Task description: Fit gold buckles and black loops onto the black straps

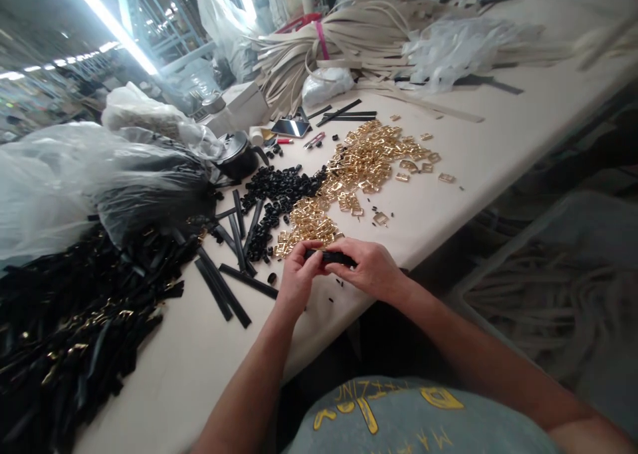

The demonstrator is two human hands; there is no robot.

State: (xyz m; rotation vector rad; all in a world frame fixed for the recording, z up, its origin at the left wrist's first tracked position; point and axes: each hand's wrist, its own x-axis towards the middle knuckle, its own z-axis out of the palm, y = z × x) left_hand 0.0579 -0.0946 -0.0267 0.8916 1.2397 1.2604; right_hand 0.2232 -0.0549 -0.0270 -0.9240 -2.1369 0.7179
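Note:
Between my two hands is a black strap [339, 258], held near the table's front edge. My left hand [300, 271] pinches its left end, thumb on top. My right hand [371, 266] grips the same strap from the right, fingers curled round it. Whether a buckle sits on the held part is hidden by my fingers. Just beyond my hands lies a heap of gold buckles [312, 221], spreading to the back right. To its left is a pile of small black loops [284, 188]. Several loose black straps [222, 288] lie left of my left hand.
A large mass of black straps with gold buckles [74, 334] covers the left side, plastic bags [100, 168] behind it. Farther back are a dark lidded pot [238, 156], a phone [290, 128] and bundled beige strips [349, 32]. The table edge [448, 231] runs along my right.

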